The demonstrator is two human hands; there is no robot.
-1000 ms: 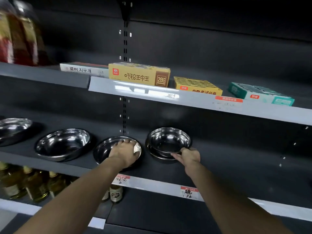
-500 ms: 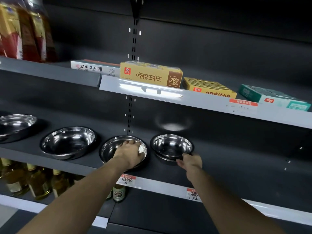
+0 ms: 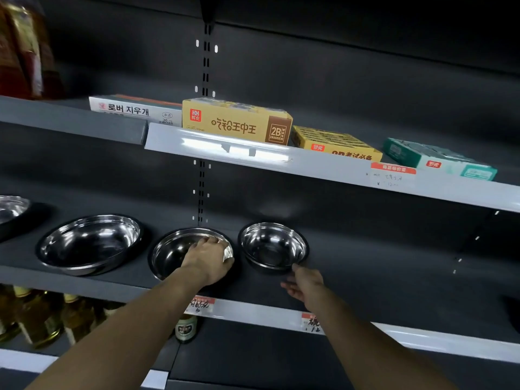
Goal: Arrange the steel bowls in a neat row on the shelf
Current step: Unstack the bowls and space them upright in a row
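Four steel bowls (image 3: 90, 243) upright, row left-right; left hand (image 3: 206, 260) grips third.

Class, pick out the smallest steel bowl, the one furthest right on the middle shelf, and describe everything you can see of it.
The smallest steel bowl is round, polished and mirror-bright, with a thin rolled rim and a dark hollow that holds nothing. It stands upright on the dark shelf, seemingly nested in a second bowl whose rim shows beneath it. It sits close beside the bowl that the left hand grips; whether they touch is unclear. The right hand is at its near rim, a fingertip just reaching it.
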